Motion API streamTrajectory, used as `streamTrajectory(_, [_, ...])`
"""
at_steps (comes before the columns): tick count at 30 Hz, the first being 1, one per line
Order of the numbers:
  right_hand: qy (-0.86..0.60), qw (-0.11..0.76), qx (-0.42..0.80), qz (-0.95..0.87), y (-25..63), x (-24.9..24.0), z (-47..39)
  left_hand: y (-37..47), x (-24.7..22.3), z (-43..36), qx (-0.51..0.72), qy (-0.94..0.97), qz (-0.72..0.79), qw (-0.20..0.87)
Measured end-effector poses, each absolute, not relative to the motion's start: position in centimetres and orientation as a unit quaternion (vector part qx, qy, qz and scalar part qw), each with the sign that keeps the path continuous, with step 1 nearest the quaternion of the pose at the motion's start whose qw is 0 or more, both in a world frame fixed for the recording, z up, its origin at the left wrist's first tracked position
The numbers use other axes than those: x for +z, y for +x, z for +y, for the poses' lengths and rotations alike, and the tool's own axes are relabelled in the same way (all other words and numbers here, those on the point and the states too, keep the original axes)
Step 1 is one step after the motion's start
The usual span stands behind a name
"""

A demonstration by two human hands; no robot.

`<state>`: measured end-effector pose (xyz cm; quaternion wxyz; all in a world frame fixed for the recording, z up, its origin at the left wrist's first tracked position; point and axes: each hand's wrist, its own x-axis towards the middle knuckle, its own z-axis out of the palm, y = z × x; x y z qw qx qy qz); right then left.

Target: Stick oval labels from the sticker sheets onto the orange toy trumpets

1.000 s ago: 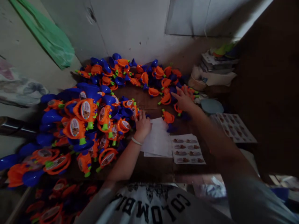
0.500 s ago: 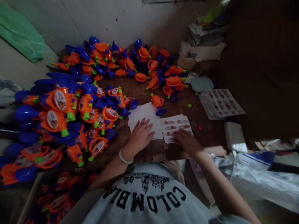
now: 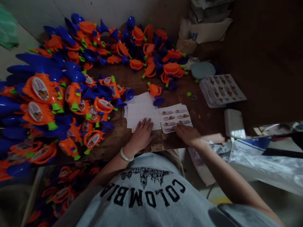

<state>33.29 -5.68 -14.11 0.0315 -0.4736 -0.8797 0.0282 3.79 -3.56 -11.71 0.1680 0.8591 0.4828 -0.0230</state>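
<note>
My left hand [image 3: 141, 135], with a pale bangle at the wrist, rests on the lower edge of some white sheets [image 3: 139, 110]. Its fingers are stretched out and hold nothing. Just right of those sheets lies a sheet of printed stickers [image 3: 176, 117] with several oval labels. My right hand [image 3: 187, 134] lies over that sheet's lower right corner, fingers extended and touching it. One orange toy trumpet [image 3: 155, 90] with a blue bell sits against the top of the white sheets.
Many orange and blue toy trumpets [image 3: 42, 90] are heaped at the left and back. A stack of sticker sheets [image 3: 223, 90], a light-blue lid [image 3: 203, 70] and a white box [image 3: 234, 123] are at the right. More toys fill a container below left.
The view has shifted, so the table things appear higher and further left. My left hand has moved down toward the lower edge of the white sheets. My right hand stays at the sticker sheet.
</note>
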Motion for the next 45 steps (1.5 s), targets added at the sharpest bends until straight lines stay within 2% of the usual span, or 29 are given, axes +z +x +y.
streamTrajectory(6, [-0.578,0.086,0.076,-0.808,33.3,-14.1,-4.5,3.7,-12.0,-3.4,0.006,0.856,0.482,0.186])
streamTrajectory(11, [-0.600,0.165,0.095,-0.777,33.8,-12.4,-4.4,2.7,-11.8,-3.1,0.187,0.806,0.487,0.278])
streamTrajectory(13, [-0.637,0.262,0.068,-0.722,33.2,-11.2,-5.3,2.5,-11.6,-3.0,0.268,0.736,0.506,0.361])
streamTrajectory(16, [-0.649,0.423,0.070,-0.628,31.1,-9.3,-7.4,2.8,-11.2,-2.5,0.328,0.557,0.495,0.581])
streamTrajectory(18, [-0.600,0.487,0.105,-0.626,29.6,-8.5,-8.6,3.3,-10.7,-2.2,0.326,0.433,0.464,0.701])
streamTrajectory(20, [-0.520,0.512,0.138,-0.670,28.7,-8.2,-9.3,3.6,-10.2,-2.1,0.323,0.386,0.441,0.743])
streamTrajectory(23, [-0.434,0.490,0.174,-0.735,28.5,-8.5,-9.2,3.7,-9.1,-2.7,0.372,0.446,0.433,0.689])
streamTrajectory(28, [-0.496,0.500,0.298,-0.644,27.8,-9.4,-7.6,3.2,-7.7,-4.0,0.438,0.541,0.468,0.545])
streamTrajectory(32, [-0.490,0.465,0.364,-0.641,25.6,-9.4,-5.9,2.3,-6.9,-4.3,0.465,0.587,0.465,0.473])
streamTrajectory(36, [-0.501,0.489,0.338,-0.629,23.5,-8.2,-4.3,0.7,-6.3,-4.1,0.473,0.624,0.468,0.410])
streamTrajectory(40, [-0.503,0.477,0.275,-0.666,22.4,-6.3,-3.4,-0.3,-5.8,-3.8,0.499,0.627,0.508,0.316])
streamTrajectory(42, [-0.500,0.472,0.233,-0.687,22.2,-5.5,-3.2,-0.3,-5.6,-3.7,0.534,0.600,0.503,0.318])
streamTrajectory(45, [-0.516,0.448,0.180,-0.708,22.4,-4.5,-3.2,-0.1,-5.4,-3.6,0.580,0.534,0.477,0.388])
